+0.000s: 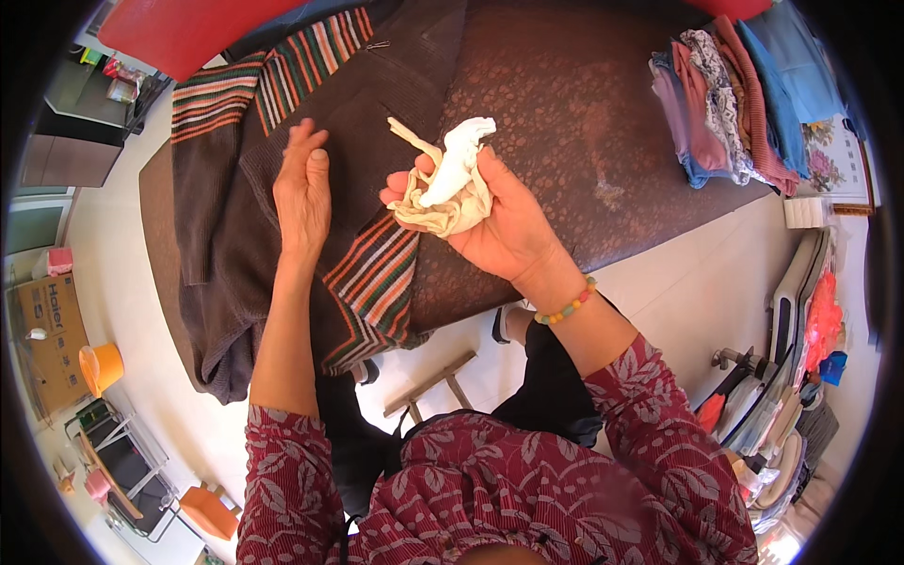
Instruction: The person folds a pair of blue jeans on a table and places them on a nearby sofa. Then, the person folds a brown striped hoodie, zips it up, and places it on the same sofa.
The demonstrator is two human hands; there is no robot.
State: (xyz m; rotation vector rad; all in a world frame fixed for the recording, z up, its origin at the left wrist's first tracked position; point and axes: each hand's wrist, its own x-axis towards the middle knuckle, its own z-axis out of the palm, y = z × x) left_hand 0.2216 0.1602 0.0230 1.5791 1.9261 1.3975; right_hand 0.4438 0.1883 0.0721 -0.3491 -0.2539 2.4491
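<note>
My right hand [505, 219] holds a crumpled bundle above the table. It is a cream-coloured cloth [462, 215] with a white cloth-like piece [452, 162] lying in it; a thin cream end sticks out to the upper left. My left hand [302, 191] is raised over a dark brown knitted sweater [296, 169], holding nothing, its fingertips a little blurred. Striped bands in orange, white and green [374, 282] cross the sweater, which lies spread on the left part of the table and hangs over its near edge.
The table has a brown speckled cover [551, 113]. A stack of folded clothes [727, 106] stands at its far right. A red chair back [191, 28] rises at the far left. Below are a wooden stool [431, 385], an orange bucket [102, 367] and a cardboard box [49, 339].
</note>
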